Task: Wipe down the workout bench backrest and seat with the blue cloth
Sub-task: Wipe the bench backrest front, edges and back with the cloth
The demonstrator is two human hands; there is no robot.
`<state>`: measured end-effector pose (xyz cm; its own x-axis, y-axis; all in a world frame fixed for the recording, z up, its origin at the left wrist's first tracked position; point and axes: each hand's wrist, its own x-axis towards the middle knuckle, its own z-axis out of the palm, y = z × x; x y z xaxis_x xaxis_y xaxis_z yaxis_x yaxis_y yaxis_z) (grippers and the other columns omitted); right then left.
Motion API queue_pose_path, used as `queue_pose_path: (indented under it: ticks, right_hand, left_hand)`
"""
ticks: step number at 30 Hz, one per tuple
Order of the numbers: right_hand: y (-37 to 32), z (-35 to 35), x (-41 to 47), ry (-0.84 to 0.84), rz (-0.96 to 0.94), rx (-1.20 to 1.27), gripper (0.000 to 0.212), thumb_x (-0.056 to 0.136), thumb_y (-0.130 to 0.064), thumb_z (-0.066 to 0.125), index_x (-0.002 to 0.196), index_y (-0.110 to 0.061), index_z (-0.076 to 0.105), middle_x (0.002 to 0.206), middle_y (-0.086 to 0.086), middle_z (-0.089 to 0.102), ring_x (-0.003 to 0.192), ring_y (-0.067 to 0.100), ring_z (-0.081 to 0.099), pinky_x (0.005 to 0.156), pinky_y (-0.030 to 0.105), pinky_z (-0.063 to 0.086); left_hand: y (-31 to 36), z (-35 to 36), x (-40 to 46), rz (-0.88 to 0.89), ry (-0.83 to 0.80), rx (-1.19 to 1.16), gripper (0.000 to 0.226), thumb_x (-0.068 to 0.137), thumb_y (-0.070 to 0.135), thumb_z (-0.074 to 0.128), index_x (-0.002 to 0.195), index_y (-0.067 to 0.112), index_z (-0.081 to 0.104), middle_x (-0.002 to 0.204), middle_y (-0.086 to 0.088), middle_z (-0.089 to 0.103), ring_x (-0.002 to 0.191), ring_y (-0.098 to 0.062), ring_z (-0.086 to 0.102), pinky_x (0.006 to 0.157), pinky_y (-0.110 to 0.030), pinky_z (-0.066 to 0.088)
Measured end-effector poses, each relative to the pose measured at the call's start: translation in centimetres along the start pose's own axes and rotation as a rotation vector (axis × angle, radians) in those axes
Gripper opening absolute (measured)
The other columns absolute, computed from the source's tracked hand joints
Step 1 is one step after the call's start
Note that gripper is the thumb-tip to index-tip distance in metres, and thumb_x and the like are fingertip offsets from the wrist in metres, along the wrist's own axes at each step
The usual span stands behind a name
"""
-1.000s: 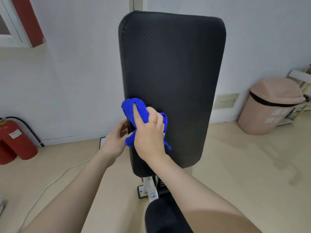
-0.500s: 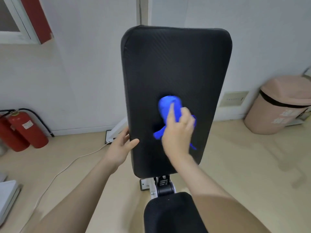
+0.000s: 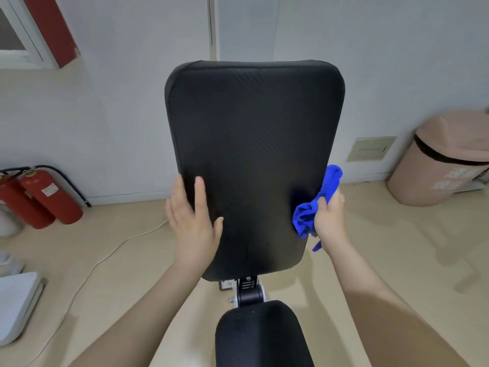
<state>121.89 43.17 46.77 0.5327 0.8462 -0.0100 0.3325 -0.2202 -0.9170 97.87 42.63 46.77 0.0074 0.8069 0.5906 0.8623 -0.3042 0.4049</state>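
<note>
The black padded backrest [image 3: 254,144] stands upright in the middle of the head view, with the black seat [image 3: 260,337] below it at the bottom edge. My right hand [image 3: 329,215] is shut on the bunched blue cloth [image 3: 313,207], pressed against the backrest's lower right edge. My left hand [image 3: 191,221] lies flat with fingers spread on the backrest's lower left edge, thumb on the front face.
Two red fire extinguishers [image 3: 39,197] stand at the left wall. A white cable [image 3: 105,258] runs across the beige floor. A pink lidded bin [image 3: 444,160] sits at the right. A white flat object [image 3: 16,303] lies at the far left.
My right hand has swept the blue cloth from the backrest's left side across its middle to the right edge. My left hand has moved up onto the left edge.
</note>
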Motion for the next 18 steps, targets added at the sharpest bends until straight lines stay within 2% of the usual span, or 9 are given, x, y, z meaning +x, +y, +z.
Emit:
queue_pose_path:
  ticks: [2,4,6,9,11,13,15,18]
  right_hand:
    - [-0.5,-1.3,0.4,-0.14,0.202,0.23,0.042,0.089,-0.002,0.024,0.104,-0.029,0.052,0.084,0.018,0.056,0.052,0.028,0.045,0.046,0.031,0.038]
    - [-2.0,-2.3,0.9,-0.209,0.222,0.265,0.051,0.082,0.004,0.025,0.109,-0.023,0.058,0.07,0.013,0.054,0.047,0.023,0.038,0.04,0.024,0.033]
    - [-4.0,-3.1,1.7,-0.226,0.176,0.293,0.048,0.082,0.004,0.028,0.109,-0.021,0.059,0.072,0.012,0.054,0.049,0.024,0.041,0.041,0.024,0.032]
    - [-5.6,-3.9,3.4,-0.264,0.118,0.391,0.044,0.086,-0.003,0.029,0.111,-0.028,0.054,0.077,0.009,0.055,0.054,0.024,0.043,0.043,0.023,0.032]
    - [-3.7,-3.4,3.8,-0.274,0.136,0.429,0.045,0.086,-0.002,0.027,0.116,-0.025,0.052,0.073,0.009,0.052,0.047,0.022,0.042,0.04,0.02,0.033]
    - [0.2,-2.3,3.2,-0.325,0.254,0.344,0.045,0.086,-0.002,0.026,0.115,-0.023,0.053,0.066,0.01,0.05,0.043,0.021,0.042,0.039,0.02,0.035]
    - [3.9,-1.3,2.0,-0.403,0.4,0.248,0.037,0.089,-0.002,0.026,0.103,-0.018,0.056,0.06,0.007,0.053,0.045,0.022,0.045,0.042,0.022,0.037]
    - [4.9,-0.7,1.8,-0.359,0.549,0.211,0.033,0.088,0.003,0.028,0.069,-0.016,0.048,0.037,-0.007,0.048,0.04,0.014,0.043,0.045,0.021,0.034]
  left_hand:
    - [1.3,0.4,0.1,0.23,-0.017,0.189,0.1,0.062,0.016,0.083,0.14,0.014,0.021,0.146,-0.023,0.012,0.134,-0.042,0.012,0.105,-0.061,0.016]
    - [1.8,1.1,0.3,0.317,-0.073,0.33,0.105,0.055,0.026,0.087,0.139,0.01,0.027,0.144,-0.02,0.015,0.133,-0.042,0.013,0.102,-0.062,0.01]
    - [2.3,1.7,0.4,0.31,-0.13,0.414,0.112,0.049,0.031,0.09,0.139,0.007,0.027,0.144,-0.019,0.017,0.132,-0.042,0.015,0.101,-0.061,0.01]
    - [2.8,2.8,0.7,0.259,-0.175,0.502,0.119,0.044,0.037,0.091,0.138,0.006,0.026,0.144,-0.02,0.017,0.131,-0.044,0.015,0.101,-0.061,0.012]
    - [2.9,3.4,0.7,0.228,-0.178,0.537,0.12,0.042,0.039,0.09,0.137,0.005,0.026,0.143,-0.021,0.017,0.13,-0.047,0.014,0.101,-0.062,0.011]
    - [2.8,4.0,0.6,0.224,-0.161,0.549,0.119,0.042,0.039,0.09,0.137,0.005,0.026,0.142,-0.022,0.016,0.129,-0.047,0.013,0.101,-0.062,0.01]
    - [2.8,4.1,0.5,0.23,-0.149,0.557,0.118,0.043,0.039,0.09,0.137,0.005,0.026,0.142,-0.022,0.016,0.13,-0.047,0.013,0.102,-0.061,0.009]
    - [2.7,4.2,0.5,0.225,-0.136,0.545,0.121,0.046,0.04,0.088,0.139,0.006,0.019,0.143,-0.023,0.014,0.131,-0.048,0.011,0.103,-0.061,0.009]
